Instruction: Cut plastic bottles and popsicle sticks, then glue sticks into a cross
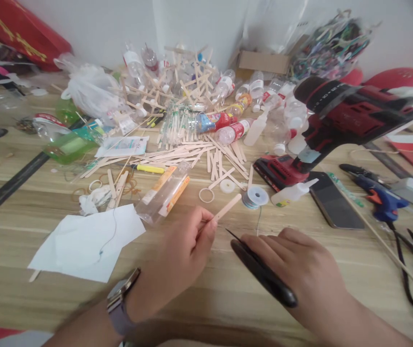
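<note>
My left hand (192, 246) pinches a flat wooden stick (228, 207) between thumb and fingers, its far end pointing up and right. My right hand (289, 260) is closed on a black-handled tool (262, 272), whose thin dark pointed tip lies just below and right of the stick, apart from it. Beyond the hands are a wire spool (255, 196), a pale ring (206, 194) and a small white disc (227, 186). An empty clear bottle with an orange label (165, 193) lies beyond my left hand. The exact kind of the black tool cannot be made out.
White paper (87, 243) lies at the left. A red drill (311, 130), a glue bottle (293, 193), a phone (337, 200) and a blue glue gun (380, 195) are at the right. Loose sticks (185, 153) and plastic bottles crowd the back.
</note>
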The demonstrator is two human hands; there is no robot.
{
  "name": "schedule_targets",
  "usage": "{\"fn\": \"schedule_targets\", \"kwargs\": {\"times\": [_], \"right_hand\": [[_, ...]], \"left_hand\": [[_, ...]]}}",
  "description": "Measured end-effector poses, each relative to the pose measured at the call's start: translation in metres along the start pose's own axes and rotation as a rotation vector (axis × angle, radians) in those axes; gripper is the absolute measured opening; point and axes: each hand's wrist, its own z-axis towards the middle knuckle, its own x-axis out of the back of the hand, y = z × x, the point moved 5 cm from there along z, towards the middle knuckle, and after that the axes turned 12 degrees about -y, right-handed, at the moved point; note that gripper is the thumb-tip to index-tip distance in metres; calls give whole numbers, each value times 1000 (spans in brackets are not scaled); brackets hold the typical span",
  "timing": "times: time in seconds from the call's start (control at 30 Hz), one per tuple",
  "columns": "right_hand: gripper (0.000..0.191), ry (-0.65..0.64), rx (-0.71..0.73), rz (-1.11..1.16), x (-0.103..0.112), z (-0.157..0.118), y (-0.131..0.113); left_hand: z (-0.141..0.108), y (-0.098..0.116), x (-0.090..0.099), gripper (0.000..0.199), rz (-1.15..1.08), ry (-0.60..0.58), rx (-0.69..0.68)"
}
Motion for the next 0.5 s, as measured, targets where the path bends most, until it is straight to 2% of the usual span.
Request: {"fn": "schedule_targets", "kwargs": {"times": [0.17, 0.33, 0.5], "right_hand": [[38, 1, 30, -181, 1, 9, -1], [37, -39, 44, -217, 0, 10, 1], [32, -56, 47, -247, -1, 10, 1]], "left_hand": [[0, -4, -3, 22, -33, -44, 42], [-1, -7, -5, 21, -30, -56, 42], [-4, -3, -5, 17, 70, -40, 32]]}}
